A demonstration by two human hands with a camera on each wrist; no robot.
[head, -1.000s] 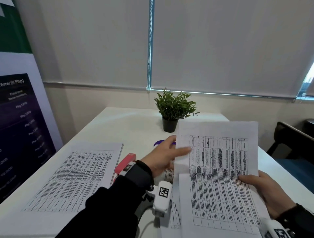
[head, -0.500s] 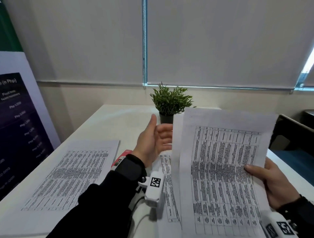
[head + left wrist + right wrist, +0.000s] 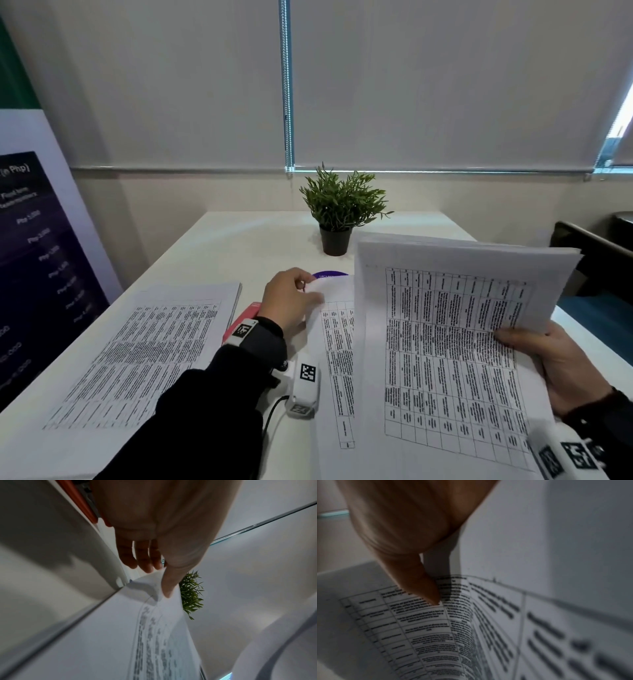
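My right hand (image 3: 534, 346) grips a stack of printed table sheets (image 3: 445, 342) by its right edge and holds it tilted up off the white table (image 3: 239, 246). In the right wrist view the thumb (image 3: 423, 585) presses on the top page (image 3: 436, 628); the fingers are hidden behind the stack. A single printed sheet (image 3: 337, 346) lies on the table left of the stack. My left hand (image 3: 308, 291) pinches its far left corner. The left wrist view shows the thumb (image 3: 169, 585) on the curled-up corner of that sheet (image 3: 163, 635).
A second stack of printed sheets (image 3: 144, 349) lies flat on the left of the table, with a red stapler (image 3: 243, 318) beside it under my left wrist. A potted plant (image 3: 339, 212) and a purple item (image 3: 330, 274) stand behind. A dark chair (image 3: 589, 260) is at the right.
My left hand came down from open in the air near the plant onto the lone sheet's corner and pinched it. My right hand tipped the stack further up and to the right.
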